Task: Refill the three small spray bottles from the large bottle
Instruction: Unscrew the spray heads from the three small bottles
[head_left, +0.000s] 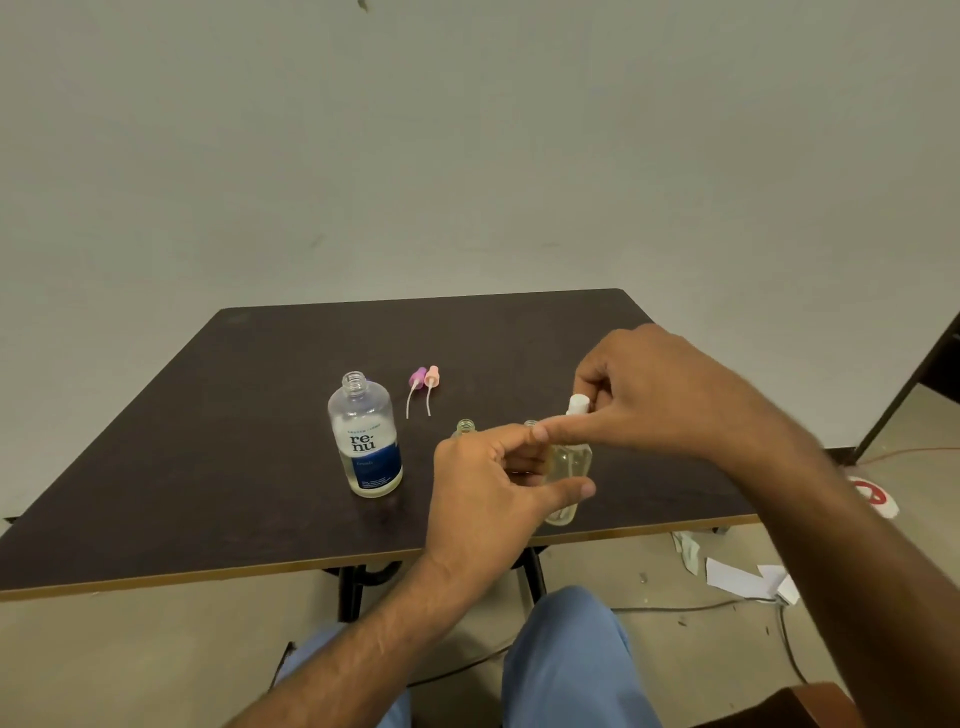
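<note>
Left hand (493, 488) wrapped round the third small bottle (569, 467), thumb across the front, fingers curled behind, lifted just above the near bench (208, 441) edge to steady it. Right hand (670, 395) above, fingers (587, 384) pinching the white pump (577, 404) at the neck, forefinger stretched leftward across to the left hand; probably twisting, though whether on or off cannot be told. Clear, rounded bottle, pale yellowish liquid inside, dip tube visible through the wall.

Big bottle (365, 436) upright to the left, well apart, cap off and threaded mouth open, ready for pouring; clear plastic, blue-and-white label, mostly drained with a little liquid low down. Two other small bottles partly hidden behind the left hand, open necks showing: one (466, 427) left of the fingers, one (530, 424) just behind them; fill level not visible. Purple pump (417, 376) and pink pump (431, 375) lying side by side beyond, thin white tubes trailing toward the near edge, parked clear of the pouring spot. Bench dark, matte, pale-edged.
</note>
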